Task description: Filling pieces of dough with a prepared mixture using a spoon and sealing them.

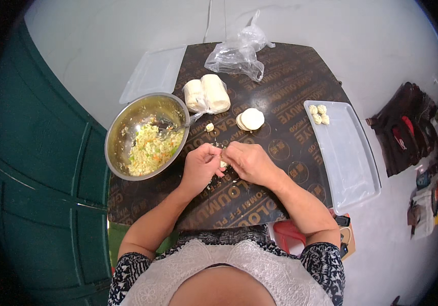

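Note:
My left hand (201,167) and my right hand (249,162) meet above the near middle of the table, fingertips pinched together. Between them is a small dumpling (223,164), pale and mostly covered by the fingers. Just beyond the hands lies a short stack of round dough wrappers (252,120). A small pale lump (209,127), perhaps dough or filling, rests to the left of that stack. On the left, a steel bowl (113,148) holds chopped yellow, green and orange filling (152,148), with what looks like a spoon (166,127) in it.
Two wrapped stacks of wrappers (214,94) stand behind the bowl. A crumpled clear plastic bag (237,56) lies at the far edge. The right-hand translucent tray (346,153) carries several finished dumplings (319,115); another tray (155,71) sits at the far left. Crumbs dot the dark patterned table (300,132).

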Motion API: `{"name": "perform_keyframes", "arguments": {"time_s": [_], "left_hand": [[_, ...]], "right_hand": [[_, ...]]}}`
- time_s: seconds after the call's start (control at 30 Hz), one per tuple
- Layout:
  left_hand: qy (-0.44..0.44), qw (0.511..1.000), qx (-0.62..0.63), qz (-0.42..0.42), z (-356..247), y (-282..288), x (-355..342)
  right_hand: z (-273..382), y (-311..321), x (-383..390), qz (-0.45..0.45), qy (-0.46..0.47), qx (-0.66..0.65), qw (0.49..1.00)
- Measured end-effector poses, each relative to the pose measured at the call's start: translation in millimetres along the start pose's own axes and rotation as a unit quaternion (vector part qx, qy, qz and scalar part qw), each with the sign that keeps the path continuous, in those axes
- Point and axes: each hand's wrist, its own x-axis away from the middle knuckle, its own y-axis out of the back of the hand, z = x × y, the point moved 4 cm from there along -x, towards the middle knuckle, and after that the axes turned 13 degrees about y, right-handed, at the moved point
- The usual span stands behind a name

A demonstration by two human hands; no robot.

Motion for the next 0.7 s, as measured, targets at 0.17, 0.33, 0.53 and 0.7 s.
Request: {"name": "perform_keyframes", "arguments": {"time_s": [0.17, 0.33, 0.53, 0.7], "left_hand": [[-0.029, 0.998, -0.056, -0.016, -1, -1, -1], [-0.027, 0.999, -0.019, -0.039, -13, -1, 5], [0.022, 0.997, 0.074, -0.002, -5, -3, 3], [-0.017, 0.999, 0.033, 0.011, 5, -2, -2]], "right_hand": [[-7, 3, 2, -0.041, -0.083, -0.052, 0.994], [-10, -1, 5, -0.018, -0.051, -0.025, 0.998], [-10, -2, 7, -0.066, -0.079, -0.044, 0.994], [-2, -4, 6, -0.003, -0.021, 0.026, 0.999]]}}
